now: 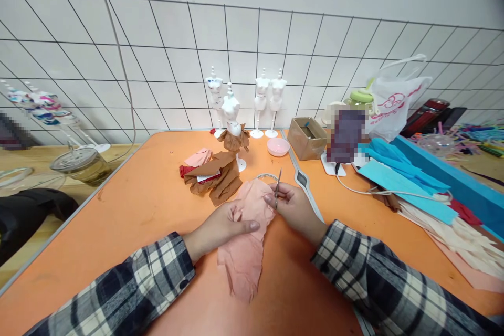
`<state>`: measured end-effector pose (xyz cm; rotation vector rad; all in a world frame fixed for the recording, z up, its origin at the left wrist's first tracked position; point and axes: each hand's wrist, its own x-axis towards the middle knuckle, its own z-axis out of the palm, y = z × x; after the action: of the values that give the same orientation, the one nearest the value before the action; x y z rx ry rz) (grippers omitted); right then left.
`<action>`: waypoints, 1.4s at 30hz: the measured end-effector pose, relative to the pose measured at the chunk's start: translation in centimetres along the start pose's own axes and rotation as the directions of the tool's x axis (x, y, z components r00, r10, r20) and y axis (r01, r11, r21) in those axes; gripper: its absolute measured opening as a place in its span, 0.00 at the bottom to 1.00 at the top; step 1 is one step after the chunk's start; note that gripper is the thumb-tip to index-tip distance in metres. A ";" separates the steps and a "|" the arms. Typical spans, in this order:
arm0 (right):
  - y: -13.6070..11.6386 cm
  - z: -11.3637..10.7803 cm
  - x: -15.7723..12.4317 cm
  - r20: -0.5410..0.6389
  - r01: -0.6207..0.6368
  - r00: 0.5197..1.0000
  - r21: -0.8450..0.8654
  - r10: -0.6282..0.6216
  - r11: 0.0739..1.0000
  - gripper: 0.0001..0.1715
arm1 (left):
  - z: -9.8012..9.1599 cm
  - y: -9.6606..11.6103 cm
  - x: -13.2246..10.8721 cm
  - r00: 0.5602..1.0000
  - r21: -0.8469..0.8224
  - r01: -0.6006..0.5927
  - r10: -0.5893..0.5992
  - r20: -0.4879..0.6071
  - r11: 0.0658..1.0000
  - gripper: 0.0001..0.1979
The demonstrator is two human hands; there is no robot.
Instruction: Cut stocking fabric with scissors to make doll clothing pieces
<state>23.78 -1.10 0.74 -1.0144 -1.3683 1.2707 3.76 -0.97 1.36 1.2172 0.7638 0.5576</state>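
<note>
A piece of pink crepe paper [246,249] lies on the orange table [129,231] in front of me. My left hand [224,228] pinches its left edge with closed fingers. My right hand [293,207] is closed on small scissors [277,189], blades pointing up at the paper's top right edge. Both sleeves are dark plaid.
Brown and pink paper scraps [214,173] lie behind the pink piece. Several white mini mannequins [260,97] stand at the wall, one [232,115] dressed in brown. A pink bowl [277,146], cardboard box [307,137], blue paper sheets [401,173] and a glass jar [81,164] surround them.
</note>
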 end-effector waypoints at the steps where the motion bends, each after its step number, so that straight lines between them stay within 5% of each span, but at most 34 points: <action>1: 0.0 -0.3 0.2 -0.021 0.002 1.000 0.000 -0.002 1.000 0.24 | -0.1 0.0 0.0 0.998 -0.017 0.064 -0.063 0.024 0.998 0.24; 7: 0.4 -1.5 1.0 -0.028 -0.085 0.996 0.013 0.085 0.996 0.24 | -2.1 0.1 -0.1 0.985 -0.158 0.169 -0.162 0.059 0.973 0.16; 12: 0.5 -1.5 0.7 0.011 -0.130 0.991 -0.054 0.130 0.990 0.25 | -2.9 0.3 -0.2 0.966 -0.261 0.240 -0.203 0.161 0.935 0.19; 20: 0.2 -1.2 0.2 0.074 -0.201 0.975 -0.097 0.209 0.975 0.23 | -1.9 0.1 -0.1 0.975 -0.209 0.212 -0.192 0.113 0.955 0.18; 26: 0.6 -1.7 1.1 -0.003 -0.175 0.985 -0.014 0.175 0.985 0.25 | -2.8 -0.3 0.1 0.973 -0.300 0.193 -0.221 -0.062 0.934 0.18; 33: 0.0 -0.8 0.5 -0.016 -0.207 0.978 0.032 0.207 0.978 0.26 | -2.8 -0.1 0.0 0.974 -0.308 0.197 -0.149 0.173 0.931 0.23; 37: 0.0 -1.5 0.3 -0.065 -0.128 0.989 0.044 0.130 0.991 0.28 | -3.2 0.4 0.0 0.981 -0.220 0.184 -0.165 0.103 0.958 0.17; 40: -0.5 -2.6 0.0 0.196 -0.154 0.972 0.112 0.130 0.982 0.30 | -4.6 1.0 0.0 0.990 -0.224 0.142 -0.135 0.047 0.964 0.15; 42: -1.1 -2.9 -0.3 0.504 -0.272 0.834 0.024 0.223 0.962 0.32 | -5.6 1.4 0.0 0.993 -0.213 0.118 -0.114 0.032 0.970 0.14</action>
<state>26.73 -0.99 1.74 -0.8459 -1.5722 1.8740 -0.61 2.84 1.78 0.9711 0.7330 0.5165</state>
